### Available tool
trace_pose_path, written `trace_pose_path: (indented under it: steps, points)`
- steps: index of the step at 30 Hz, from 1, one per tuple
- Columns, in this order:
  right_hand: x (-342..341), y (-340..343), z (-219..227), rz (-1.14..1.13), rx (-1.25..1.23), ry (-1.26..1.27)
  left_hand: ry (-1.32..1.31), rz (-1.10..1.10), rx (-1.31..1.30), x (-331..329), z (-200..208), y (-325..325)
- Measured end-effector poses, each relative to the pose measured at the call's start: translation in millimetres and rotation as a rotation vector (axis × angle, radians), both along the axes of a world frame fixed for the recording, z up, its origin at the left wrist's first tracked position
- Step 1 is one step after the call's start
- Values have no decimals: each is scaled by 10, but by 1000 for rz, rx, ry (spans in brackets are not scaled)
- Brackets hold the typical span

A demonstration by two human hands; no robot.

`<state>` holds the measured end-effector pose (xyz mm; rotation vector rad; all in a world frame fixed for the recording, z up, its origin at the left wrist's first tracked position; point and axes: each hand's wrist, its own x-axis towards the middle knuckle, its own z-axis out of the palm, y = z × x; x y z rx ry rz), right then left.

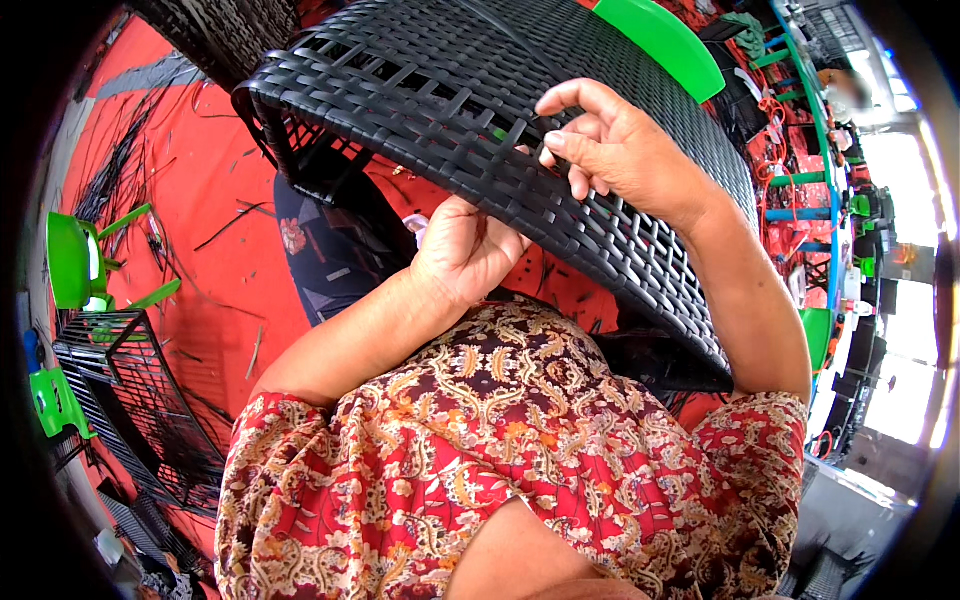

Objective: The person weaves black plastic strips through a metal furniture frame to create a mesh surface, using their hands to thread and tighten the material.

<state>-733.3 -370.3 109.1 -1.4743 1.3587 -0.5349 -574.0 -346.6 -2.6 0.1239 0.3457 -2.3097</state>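
Held the right arm bent at the elbow, forearm steep along the right side, with the right hand over the black woven panel, knuckles uppermost. Arched the index finger apart from the thumb, curling the other right fingers inward close to the weave; could not tell from this angle any strand pinched among them. Slanted the left forearm up from the lower left, left hand turned palm up at the panel's near edge. Lost the left fingertips from sight beneath that edge, and so could not tell a grasp from a loose touch. Could not make out most of the panel's underside, nor its far part, cut off by the top of the view; could only half see a small pale pink thing beside the left hand. Found the panel across the front of the patterned shirt, above the red floor covering, left end over a dark-trousered leg. Saw its long axis slope from upper left to lower right, woven face upward, near edge bowed toward the shirt.
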Motion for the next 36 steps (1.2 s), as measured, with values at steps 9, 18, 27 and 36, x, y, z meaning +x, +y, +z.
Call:
trace_pose_path:
  steps: [9,18,27,36]
  points:
    - [-260,78,-103,-36,155,20,40,-11,-19,-41,-195,-27]
    - [-32,35,-59,-31,77,135,3,19,58,-50,-77,51]
    - [59,26,-120,33,-381,338,32,14,-39,-71,-105,-82]
    - [264,18,-114,191,-575,201,328,85,-282,-131,-183,-30]
